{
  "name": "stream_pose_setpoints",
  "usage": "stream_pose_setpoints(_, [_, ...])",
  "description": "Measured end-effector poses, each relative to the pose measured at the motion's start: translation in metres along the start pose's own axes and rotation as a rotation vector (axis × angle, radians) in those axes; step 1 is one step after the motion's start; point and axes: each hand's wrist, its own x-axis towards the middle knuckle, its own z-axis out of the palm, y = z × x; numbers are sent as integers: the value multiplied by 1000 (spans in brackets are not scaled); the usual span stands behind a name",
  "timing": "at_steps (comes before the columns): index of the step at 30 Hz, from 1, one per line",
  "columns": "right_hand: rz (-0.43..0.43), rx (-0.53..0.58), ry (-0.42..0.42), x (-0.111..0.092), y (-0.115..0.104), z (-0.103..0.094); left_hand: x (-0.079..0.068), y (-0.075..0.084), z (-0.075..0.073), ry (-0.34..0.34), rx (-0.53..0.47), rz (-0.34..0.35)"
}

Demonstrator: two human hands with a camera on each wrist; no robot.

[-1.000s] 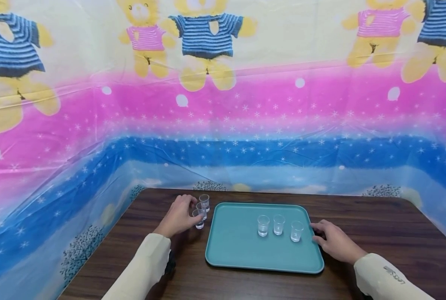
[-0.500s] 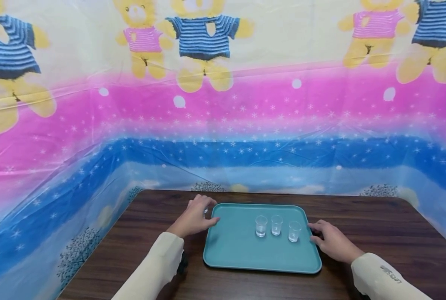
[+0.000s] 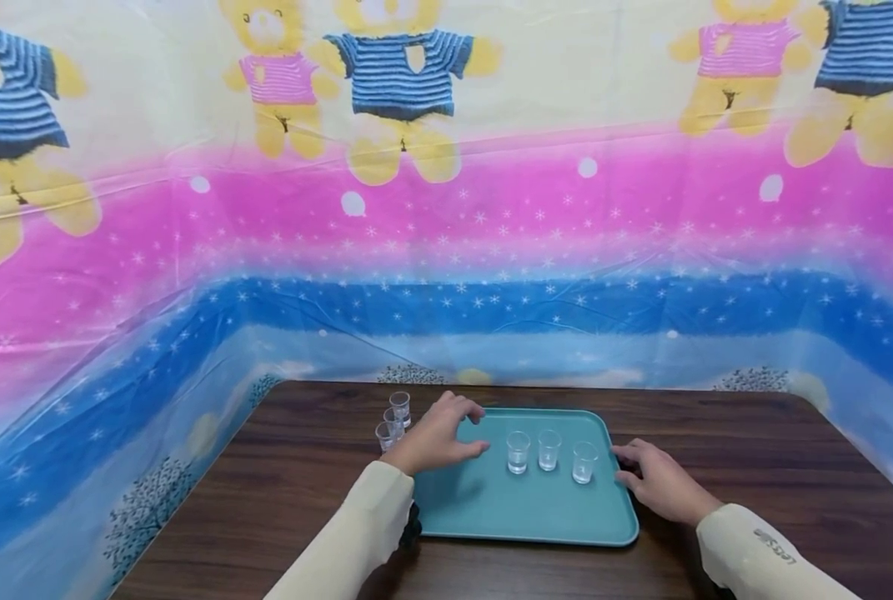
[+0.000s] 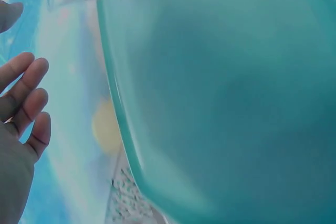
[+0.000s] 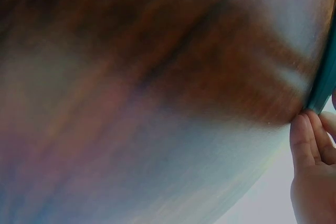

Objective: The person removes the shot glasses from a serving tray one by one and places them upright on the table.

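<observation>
Over the left part of a teal tray (image 3: 536, 521), my left hand (image 3: 438, 437) is spread with nothing in it; its fingers also show apart in the left wrist view. Three small clear shot glasses stand on the tray: one nearest that hand (image 3: 518, 454), a middle one (image 3: 549, 452) and a right one (image 3: 584, 463). My right hand (image 3: 664, 482) rests at the tray's right edge, thumb and fingertips against the rim. In the right wrist view, straight fingers (image 5: 302, 140) touch the rim.
Behind my left forearm, three more shot glasses (image 3: 399, 408) stand in a row on the dark wood table (image 3: 266, 500), left of the tray. A printed cloth (image 3: 446, 308) with teddy bears hangs around the table's back and sides.
My left hand has moved right, from beside the row of glasses on the table to over the tray, carrying nothing. The right hand stays at the tray's rim.
</observation>
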Motion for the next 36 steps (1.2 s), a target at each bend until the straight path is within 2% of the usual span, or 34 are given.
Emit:
stream_pose_setpoints(5, [-1,1,1,0,0,0,14,13,10,-45,-13,-6])
stream_pose_setpoints(10, [-7,0,-1,1,-1,0,21,20,17,-84,-21,-35])
stream_pose_setpoints(17, [-9,1,3,0,-2,0,26,25,21,-105,-15,-60])
stream_pose_setpoints(25, [-3,1,2,-1,-1,-1,30,26,27,-112,-13,-57])
stream_pose_setpoints(36, [8,0,5,2,1,0,29,32,24,-151,-33,-141])
